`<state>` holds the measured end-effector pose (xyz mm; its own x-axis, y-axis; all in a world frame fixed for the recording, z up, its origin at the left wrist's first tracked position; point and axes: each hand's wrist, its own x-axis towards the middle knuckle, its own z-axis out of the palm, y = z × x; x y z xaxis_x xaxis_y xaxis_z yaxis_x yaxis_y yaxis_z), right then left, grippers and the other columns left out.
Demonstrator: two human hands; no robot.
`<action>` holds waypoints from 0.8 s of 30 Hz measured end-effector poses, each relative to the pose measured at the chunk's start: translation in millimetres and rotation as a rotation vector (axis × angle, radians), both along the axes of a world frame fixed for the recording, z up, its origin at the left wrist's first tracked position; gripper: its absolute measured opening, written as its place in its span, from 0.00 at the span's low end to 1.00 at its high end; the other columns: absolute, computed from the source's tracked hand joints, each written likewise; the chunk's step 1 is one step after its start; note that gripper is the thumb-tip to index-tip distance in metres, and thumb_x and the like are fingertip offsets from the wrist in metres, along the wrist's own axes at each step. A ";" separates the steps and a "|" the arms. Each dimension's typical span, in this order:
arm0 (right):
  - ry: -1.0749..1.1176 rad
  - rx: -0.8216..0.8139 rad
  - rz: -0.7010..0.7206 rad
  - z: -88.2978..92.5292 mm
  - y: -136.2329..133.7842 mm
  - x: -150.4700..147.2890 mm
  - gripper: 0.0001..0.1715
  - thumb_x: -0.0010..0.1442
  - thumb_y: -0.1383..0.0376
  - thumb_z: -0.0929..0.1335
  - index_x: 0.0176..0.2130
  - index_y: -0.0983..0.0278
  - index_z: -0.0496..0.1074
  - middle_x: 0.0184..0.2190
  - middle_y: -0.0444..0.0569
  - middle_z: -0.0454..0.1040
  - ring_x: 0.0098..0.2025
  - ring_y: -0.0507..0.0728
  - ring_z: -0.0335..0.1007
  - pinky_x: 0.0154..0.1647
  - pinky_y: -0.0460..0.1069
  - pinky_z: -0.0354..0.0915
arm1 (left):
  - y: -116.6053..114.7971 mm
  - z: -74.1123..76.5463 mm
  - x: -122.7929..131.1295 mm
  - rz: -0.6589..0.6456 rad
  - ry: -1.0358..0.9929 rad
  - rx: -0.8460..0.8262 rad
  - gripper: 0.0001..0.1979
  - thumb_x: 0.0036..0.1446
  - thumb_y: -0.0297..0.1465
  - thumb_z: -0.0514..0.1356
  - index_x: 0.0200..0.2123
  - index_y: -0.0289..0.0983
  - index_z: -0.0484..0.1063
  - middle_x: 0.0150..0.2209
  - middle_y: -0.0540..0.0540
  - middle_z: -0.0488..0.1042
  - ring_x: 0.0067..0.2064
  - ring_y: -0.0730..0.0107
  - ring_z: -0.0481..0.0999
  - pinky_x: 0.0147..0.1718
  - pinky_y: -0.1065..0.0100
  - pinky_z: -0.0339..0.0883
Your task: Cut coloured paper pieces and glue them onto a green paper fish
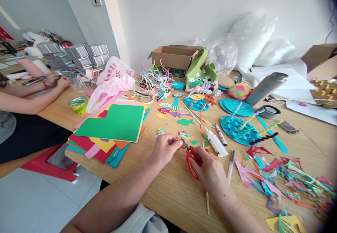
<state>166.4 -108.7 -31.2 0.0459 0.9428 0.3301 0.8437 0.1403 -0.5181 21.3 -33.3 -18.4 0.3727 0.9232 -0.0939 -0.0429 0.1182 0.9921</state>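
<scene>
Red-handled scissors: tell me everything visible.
The scissors with red, smooth, plastic-looking handles have short grey blades that look like metal. The right hand grips them, hiding part of the handles; one curved loop shows below the fingers. They slant, blades pointing up and left in the picture, tips beside the left hand, which pinches a small orange piece, apparently paper. They are over the light-brown wooden table. Blade opening is too small to tell.

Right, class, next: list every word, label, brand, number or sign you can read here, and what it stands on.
No text reads clearly.
Pink plastic bag: red characters, too blurred to read.
White marker beside the glue bottle: marks on the barrel, too small to read.
</scene>
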 end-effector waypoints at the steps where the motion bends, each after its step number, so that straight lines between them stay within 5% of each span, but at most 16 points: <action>1: 0.001 -0.007 0.000 -0.3 0.0 0.1 0.15 0.61 0.54 0.63 0.27 0.60 0.61 0.19 0.42 0.65 0.21 0.52 0.60 0.22 0.45 0.56 | 0.2 -0.4 0.0 -0.001 0.003 0.004 0.11 0.47 0.37 0.62 0.23 0.34 0.77 0.24 0.46 0.76 0.25 0.72 0.68 0.25 0.71 0.59; 24: -0.034 -0.022 0.008 -5.1 -0.6 1.1 0.16 0.62 0.54 0.62 0.28 0.60 0.59 0.19 0.41 0.65 0.22 0.52 0.62 0.24 0.46 0.56 | -0.2 2.5 0.1 -0.014 -0.026 0.006 0.09 0.46 0.34 0.61 0.24 0.33 0.77 0.24 0.47 0.77 0.25 0.73 0.68 0.25 0.72 0.59</action>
